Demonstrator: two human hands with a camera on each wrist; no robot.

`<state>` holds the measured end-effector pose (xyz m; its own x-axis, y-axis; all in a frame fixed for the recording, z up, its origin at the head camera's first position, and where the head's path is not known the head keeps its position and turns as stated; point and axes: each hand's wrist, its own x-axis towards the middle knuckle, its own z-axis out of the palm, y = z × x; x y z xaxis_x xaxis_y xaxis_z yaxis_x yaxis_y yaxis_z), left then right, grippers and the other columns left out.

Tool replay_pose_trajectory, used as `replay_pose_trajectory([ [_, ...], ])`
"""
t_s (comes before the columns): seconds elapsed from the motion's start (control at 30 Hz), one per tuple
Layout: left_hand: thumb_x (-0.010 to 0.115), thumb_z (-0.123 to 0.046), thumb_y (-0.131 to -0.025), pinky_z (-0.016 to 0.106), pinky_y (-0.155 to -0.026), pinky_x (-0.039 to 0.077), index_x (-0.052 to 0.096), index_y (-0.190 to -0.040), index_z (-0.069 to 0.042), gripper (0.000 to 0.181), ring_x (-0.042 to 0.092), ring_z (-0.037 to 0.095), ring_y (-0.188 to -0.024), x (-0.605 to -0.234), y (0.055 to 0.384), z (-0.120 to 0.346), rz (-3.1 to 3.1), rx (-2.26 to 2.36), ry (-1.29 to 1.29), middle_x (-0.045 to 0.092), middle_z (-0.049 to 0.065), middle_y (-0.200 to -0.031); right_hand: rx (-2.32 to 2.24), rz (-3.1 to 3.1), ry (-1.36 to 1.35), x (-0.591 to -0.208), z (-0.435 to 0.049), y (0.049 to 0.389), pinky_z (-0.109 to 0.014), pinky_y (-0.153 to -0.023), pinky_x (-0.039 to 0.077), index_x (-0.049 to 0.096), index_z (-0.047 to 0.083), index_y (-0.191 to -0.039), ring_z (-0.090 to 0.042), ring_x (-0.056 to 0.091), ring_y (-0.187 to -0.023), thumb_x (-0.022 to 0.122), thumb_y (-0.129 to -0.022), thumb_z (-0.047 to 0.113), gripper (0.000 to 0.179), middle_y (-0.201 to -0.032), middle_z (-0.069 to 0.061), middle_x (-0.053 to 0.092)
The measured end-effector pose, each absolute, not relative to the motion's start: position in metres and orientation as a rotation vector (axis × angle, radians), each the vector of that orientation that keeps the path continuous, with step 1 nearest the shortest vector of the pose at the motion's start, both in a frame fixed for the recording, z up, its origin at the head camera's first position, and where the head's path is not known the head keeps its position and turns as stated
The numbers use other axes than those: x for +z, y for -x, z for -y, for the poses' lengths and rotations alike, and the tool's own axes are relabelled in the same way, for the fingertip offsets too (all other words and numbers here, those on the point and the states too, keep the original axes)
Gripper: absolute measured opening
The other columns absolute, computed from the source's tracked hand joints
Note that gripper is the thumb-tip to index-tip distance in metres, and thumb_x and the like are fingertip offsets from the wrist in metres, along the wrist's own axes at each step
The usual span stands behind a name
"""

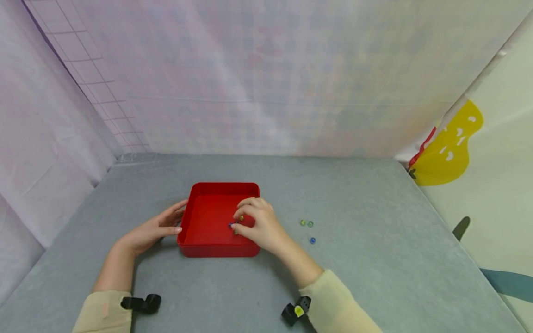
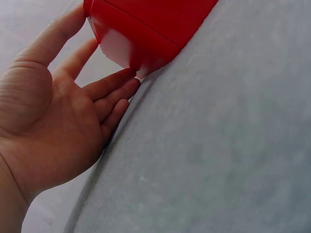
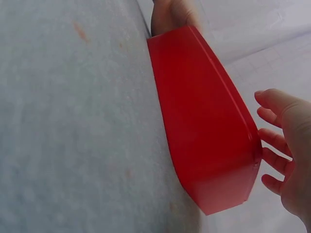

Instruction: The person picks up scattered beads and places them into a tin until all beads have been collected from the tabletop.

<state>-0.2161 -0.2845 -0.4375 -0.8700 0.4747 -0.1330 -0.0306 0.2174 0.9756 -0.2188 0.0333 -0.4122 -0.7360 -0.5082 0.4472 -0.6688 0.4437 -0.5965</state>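
Observation:
A red square tray sits on the grey tabletop. My left hand is at its left side, the thumb at the rim and the other fingers reaching along the outer wall. In the left wrist view those fingers look mostly straight against the red wall. Over the tray's right side hovers my right hand, thumb and fingers loosely bent and apart. Below its fingertips a few small marbles show inside the tray, among them a blue marble and a yellowish marble. The right wrist view shows nothing held between the fingers.
To the right of the tray lie a yellow-green marble, a pale green marble and a blue marble. Pale curtains hang behind the table and at both sides. Black wrist straps sit on the sleeves.

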Motion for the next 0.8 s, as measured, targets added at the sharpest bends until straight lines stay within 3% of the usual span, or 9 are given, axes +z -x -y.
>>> replay_pose_trajectory([
  [0.33, 0.058, -0.017, -0.095, 0.064, -0.104, 0.021, 0.016, -0.154, -0.015, 0.073, 0.012, 0.042, -0.14, -0.437, 0.216, 0.284, -2.094, 1.691, -0.411, 0.014, 0.02, -0.156, 1.152, 2.478, -0.99, -0.408, -0.043, 0.215, -0.047, -0.093, 0.038, 0.07, 0.01, -0.094, -0.016, 0.048, -0.108, 0.078, -0.081, 0.017, 0.016, -0.113, 0.0, 0.058],
  [0.8, 0.06, -0.018, -0.094, 0.064, -0.103, 0.021, 0.017, -0.154, -0.016, 0.074, 0.013, 0.042, -0.14, -0.436, 0.215, 0.284, -2.111, 1.682, -0.391, 0.015, 0.02, -0.155, 1.151, 2.392, -1.01, -0.407, -0.061, 0.213, -0.049, -0.093, 0.036, 0.07, 0.011, -0.093, -0.019, 0.05, -0.106, 0.079, -0.08, 0.015, 0.017, -0.111, -0.006, 0.061],
])
